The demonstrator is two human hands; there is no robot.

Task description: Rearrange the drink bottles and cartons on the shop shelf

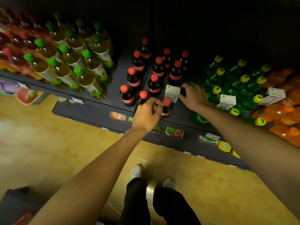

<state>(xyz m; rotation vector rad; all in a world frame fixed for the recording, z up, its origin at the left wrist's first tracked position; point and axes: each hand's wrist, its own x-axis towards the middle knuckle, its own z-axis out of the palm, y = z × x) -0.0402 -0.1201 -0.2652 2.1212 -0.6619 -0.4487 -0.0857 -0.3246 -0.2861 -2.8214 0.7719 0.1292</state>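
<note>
Dark shelf (113,88), cola bottles (154,85); wooden floor (48,135).

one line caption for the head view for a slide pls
Left hand grips a red-capped dark cola bottle at the dark shop shelf's front while the right hand reaches beside a white tag.

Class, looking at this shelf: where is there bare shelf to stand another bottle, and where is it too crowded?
Bare shelf runs between the green-capped tea bottles and the cola bottles. Another bare patch lies between the front cola bottle and the yellow-capped green bottles, below the right hand. The tea, green and orange bottles stand tightly packed.
</note>
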